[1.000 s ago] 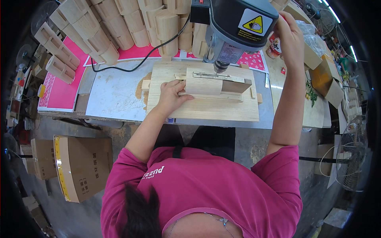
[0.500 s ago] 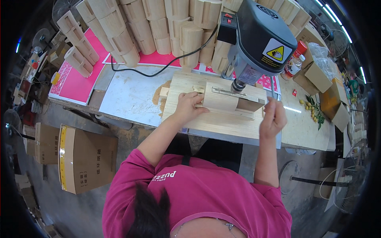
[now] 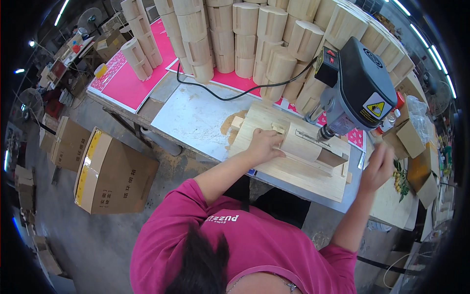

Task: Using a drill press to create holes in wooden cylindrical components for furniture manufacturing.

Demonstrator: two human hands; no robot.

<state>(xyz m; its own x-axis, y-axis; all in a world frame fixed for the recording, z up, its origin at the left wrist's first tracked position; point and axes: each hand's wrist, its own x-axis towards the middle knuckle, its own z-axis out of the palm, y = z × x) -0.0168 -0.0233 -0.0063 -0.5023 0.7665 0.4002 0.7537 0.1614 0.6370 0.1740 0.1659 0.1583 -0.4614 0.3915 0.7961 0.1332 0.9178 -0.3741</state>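
Observation:
A drill press (image 3: pixel 360 83) with a dark housing stands over a pale wooden board (image 3: pixel 313 182). Its chuck (image 3: pixel 325 133) points down at the slotted top of a rounded wooden block (image 3: pixel 302 144) lying on the board. At the block's left end my left hand (image 3: pixel 265 146) is closed, fingers on top and thumb on the near side. To the right of the drill press, my right hand (image 3: pixel 379 167) is raised with its fingers curled. It is slightly blurred, and anything inside it is hidden.
Stacked wooden blocks (image 3: pixel 245 19) line the back of the table on pink sheets (image 3: pixel 120 90). A black cable (image 3: pixel 210 92) runs to the drill press. Open cardboard boxes (image 3: pixel 410 139) and small yellow fruit (image 3: pixel 399 179) sit at the right. A large carton (image 3: pixel 120 179) stands on the floor at left.
The whole view has shifted and tilted. My right hand has moved outward to the right, farther from the block. My left hand keeps its place at the block's left end.

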